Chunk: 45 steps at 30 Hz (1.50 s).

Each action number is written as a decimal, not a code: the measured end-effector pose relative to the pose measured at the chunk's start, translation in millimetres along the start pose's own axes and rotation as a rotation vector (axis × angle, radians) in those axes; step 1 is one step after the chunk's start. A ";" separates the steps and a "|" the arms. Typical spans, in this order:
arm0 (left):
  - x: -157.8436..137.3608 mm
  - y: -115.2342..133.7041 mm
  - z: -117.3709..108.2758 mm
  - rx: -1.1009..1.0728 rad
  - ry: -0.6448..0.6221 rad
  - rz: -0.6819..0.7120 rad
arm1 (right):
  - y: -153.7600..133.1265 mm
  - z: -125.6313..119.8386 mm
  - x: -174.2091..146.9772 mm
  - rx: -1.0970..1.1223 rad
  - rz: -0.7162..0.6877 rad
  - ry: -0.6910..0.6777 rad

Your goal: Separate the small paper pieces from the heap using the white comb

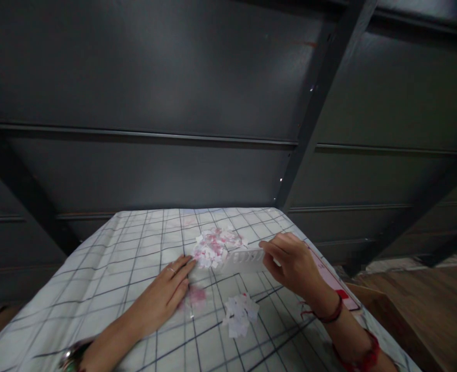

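My right hand [290, 263] pinches the right end of a translucent white plastic piece [243, 261] with a row of rounded marks along its upper edge. Whether it is a tray or a box lid I cannot tell. The left end of this piece meets a heap of small white and pink paper scraps [213, 248]. At the heap's left edge lies my left hand [166, 292], palm down with fingers stretched out, the tips close to the scraps. A clear plastic sheet or bag with a pink patch [197, 295] shows beside it. A smaller pile of white scraps [240, 315] sits nearer me.
A white cloth with dark grid lines [135, 253] covers the table. Along the right edge lies a pink flat item with a dark border [331, 279], partly behind my right arm. A cardboard box [391, 320] stands right of the table. Dark metal panels [154, 170] rise behind.
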<state>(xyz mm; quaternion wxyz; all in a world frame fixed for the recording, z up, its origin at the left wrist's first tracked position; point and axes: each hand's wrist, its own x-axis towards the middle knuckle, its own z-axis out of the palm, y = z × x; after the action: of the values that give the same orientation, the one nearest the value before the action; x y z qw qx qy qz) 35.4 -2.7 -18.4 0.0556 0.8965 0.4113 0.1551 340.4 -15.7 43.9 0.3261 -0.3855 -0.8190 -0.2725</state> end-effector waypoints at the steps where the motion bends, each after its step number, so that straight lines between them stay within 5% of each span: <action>1: -0.2 0.1 -0.2 0.001 0.001 0.000 | 0.0 -0.1 -0.2 0.001 -0.001 0.010; 25: -1.0 -1.1 0.5 -0.001 0.059 0.001 | -9.5 1.5 1.5 0.165 -0.026 0.018; 45: 0.6 -2.2 0.3 -0.038 0.047 -0.025 | -4.2 2.6 -2.5 0.091 -0.005 0.072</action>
<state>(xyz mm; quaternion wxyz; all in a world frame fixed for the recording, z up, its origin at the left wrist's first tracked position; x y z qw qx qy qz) 34.2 -0.8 -19.0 0.0647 0.8863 0.4205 0.1830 337.4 -17.3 39.5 0.3721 -0.3582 -0.8191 -0.2494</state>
